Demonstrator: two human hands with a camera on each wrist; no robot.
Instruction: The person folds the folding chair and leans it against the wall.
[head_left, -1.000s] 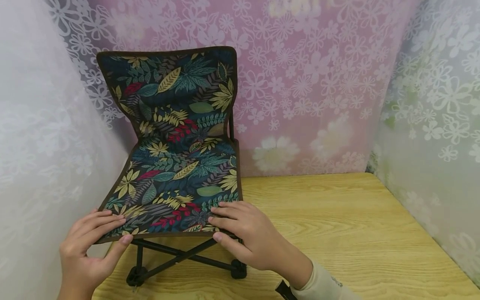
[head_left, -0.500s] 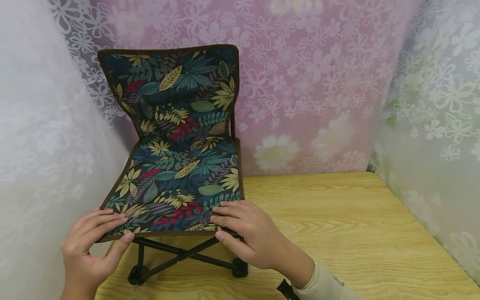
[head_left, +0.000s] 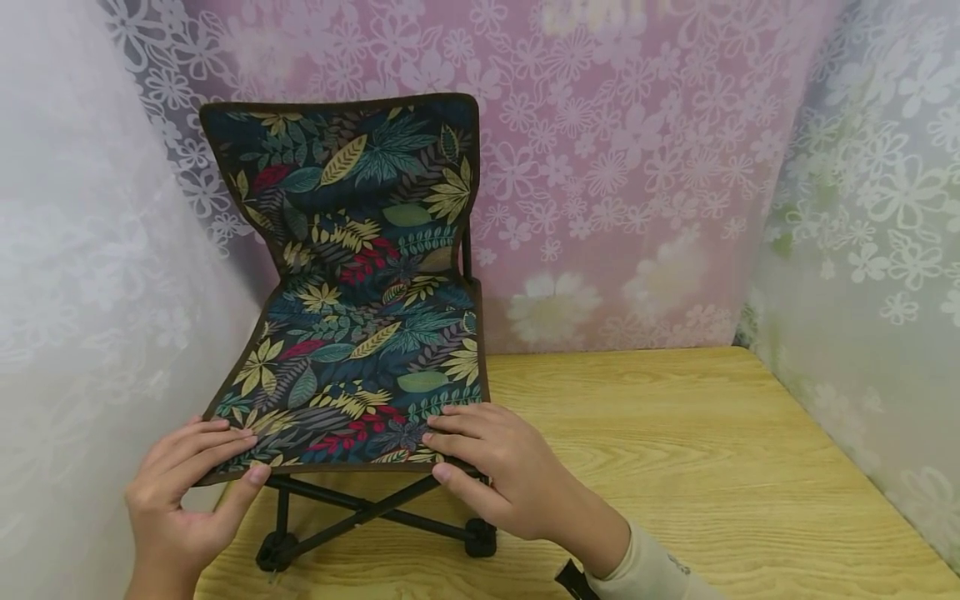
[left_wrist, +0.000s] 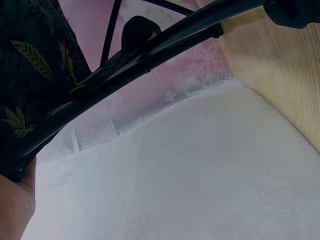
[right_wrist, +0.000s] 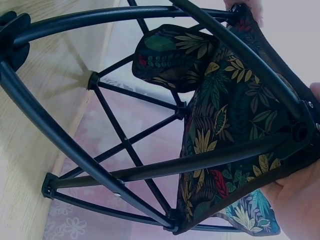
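Observation:
A folding camp chair (head_left: pixel 360 333) with dark leaf-print fabric stands unfolded and upright on the wooden table. My left hand (head_left: pixel 180 492) rests on the seat's front left corner, fingers laid over the fabric and thumb at the front edge. At the front right corner my right hand (head_left: pixel 502 475) lies likewise, fingers fairly straight on top and thumb at the edge. Black crossed leg tubes (right_wrist: pixel 125 142) spread out below the seat in the right wrist view. The left wrist view shows a frame tube (left_wrist: pixel 125 75) running up to the seat, with part of the left hand at its corner.
The wood-grain table (head_left: pixel 675 450) extends to the right of the chair. A pink flowered curtain (head_left: pixel 622 167) hangs behind it, with pale sheets (head_left: pixel 97 275) on the left and right sides. A black strap (head_left: pixel 574 578) shows by the right sleeve.
Both hands keep their places on the seat corners. Chair and hands together appear very slightly further right in the head view.

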